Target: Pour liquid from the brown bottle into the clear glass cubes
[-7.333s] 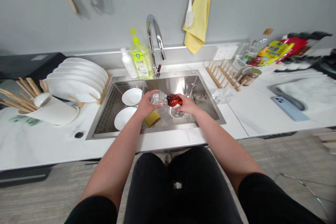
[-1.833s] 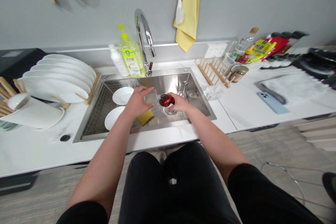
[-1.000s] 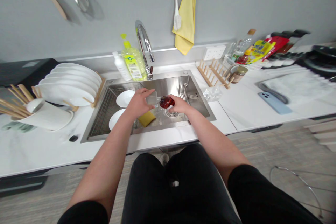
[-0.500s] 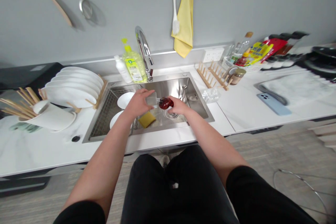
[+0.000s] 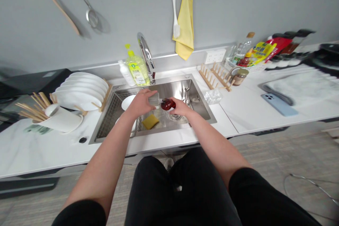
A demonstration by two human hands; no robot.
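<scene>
My left hand (image 5: 140, 105) is closed around a clear container (image 5: 156, 100), held sideways over the sink (image 5: 169, 130). A narrow neck on its right end meets a dark red bottle (image 5: 166, 104), which is tilted in the grip of my right hand (image 5: 180, 107). I cannot tell whether the red is liquid or the bottle's own colour. Below and left of the two vessels, a yellow sponge (image 5: 150, 122) lies on the sink floor. White bowls (image 5: 127, 102) sit in the wire basket (image 5: 106, 120) in the sink's left part, partly covered by my left arm.
Behind the sink stand a tap (image 5: 144, 51), a yellow-green soap bottle (image 5: 137, 70) and a white bottle (image 5: 126, 74). To the left are racked plates (image 5: 82, 90) and a chopstick holder (image 5: 59, 120). On the right are a wooden rack (image 5: 209, 76), a jar (image 5: 240, 76) and a phone (image 5: 279, 104).
The view has shifted slightly, so the left-hand items appear further right. Both hands keep hold of the container and the red bottle in nearly the same place.
</scene>
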